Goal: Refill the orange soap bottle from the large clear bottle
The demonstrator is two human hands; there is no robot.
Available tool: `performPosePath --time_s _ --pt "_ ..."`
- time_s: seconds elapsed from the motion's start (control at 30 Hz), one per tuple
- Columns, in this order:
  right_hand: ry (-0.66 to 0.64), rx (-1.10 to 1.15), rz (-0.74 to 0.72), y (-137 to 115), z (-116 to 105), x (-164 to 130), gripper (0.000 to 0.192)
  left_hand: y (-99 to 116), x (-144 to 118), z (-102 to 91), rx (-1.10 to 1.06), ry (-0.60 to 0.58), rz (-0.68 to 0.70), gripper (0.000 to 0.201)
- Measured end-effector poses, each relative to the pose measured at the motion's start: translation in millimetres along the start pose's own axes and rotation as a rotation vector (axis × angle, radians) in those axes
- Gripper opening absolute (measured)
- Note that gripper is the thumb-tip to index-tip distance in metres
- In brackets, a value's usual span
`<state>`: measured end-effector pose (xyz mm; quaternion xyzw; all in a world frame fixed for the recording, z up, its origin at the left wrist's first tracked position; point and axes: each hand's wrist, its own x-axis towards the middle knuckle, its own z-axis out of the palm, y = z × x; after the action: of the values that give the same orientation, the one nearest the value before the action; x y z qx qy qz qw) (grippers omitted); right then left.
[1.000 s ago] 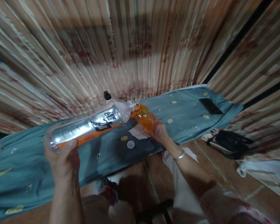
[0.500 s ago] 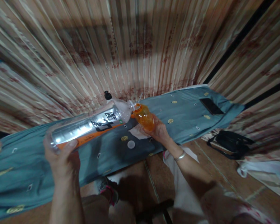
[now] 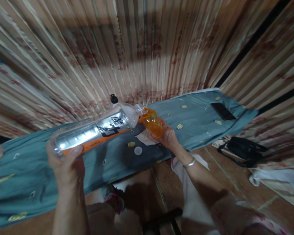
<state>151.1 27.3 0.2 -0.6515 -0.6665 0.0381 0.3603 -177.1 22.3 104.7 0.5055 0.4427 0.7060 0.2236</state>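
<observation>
Now we hold the big bottle (image 3: pixel 95 130) nearly level above the table (image 3: pixel 193 120), its long axis running from its base at lower left up to its neck at upper right. Our left hand (image 3: pixel 66 163) grips the base, fingers (image 3: pixel 74 150) curled around it. The bottle is clear plastic with a little orange liquid along its lower side and black characters on the label. Its mouth meets the mouth of the small bottle (image 3: pixel 152 121), which our right hand (image 3: pixel 168 137) holds tilted toward it, fingers wrapped around its bottom. That one looks amber and full. A white cap (image 3: pixel 138 150) lies on the blue cloth below, a black cap (image 3: pixel 114 98) sits behind, and a phone (image 3: pixel 222 111) rests well off to the right.
</observation>
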Motion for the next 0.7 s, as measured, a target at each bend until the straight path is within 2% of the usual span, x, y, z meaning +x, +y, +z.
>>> performPosePath --time_s 0.1,0.23,0.53,0.7 --pt "-0.002 0.008 -0.001 -0.3 -0.5 -0.1 0.081 2.3 0.3 1.1 -0.116 0.040 -0.076 0.059" --pt "-0.006 0.006 -0.004 0.4 -0.1 -0.2 0.083 5.7 0.5 2.7 -0.186 0.081 -0.102 0.055" --pt "-0.002 0.041 -0.051 4.1 -0.2 -0.5 0.080 8.2 1.0 2.8 -0.184 0.065 -0.073 0.048" --pt "0.018 0.032 -0.040 7.5 3.8 -1.1 0.082 7.4 0.1 -0.8 -0.126 -0.010 -0.030 0.042"
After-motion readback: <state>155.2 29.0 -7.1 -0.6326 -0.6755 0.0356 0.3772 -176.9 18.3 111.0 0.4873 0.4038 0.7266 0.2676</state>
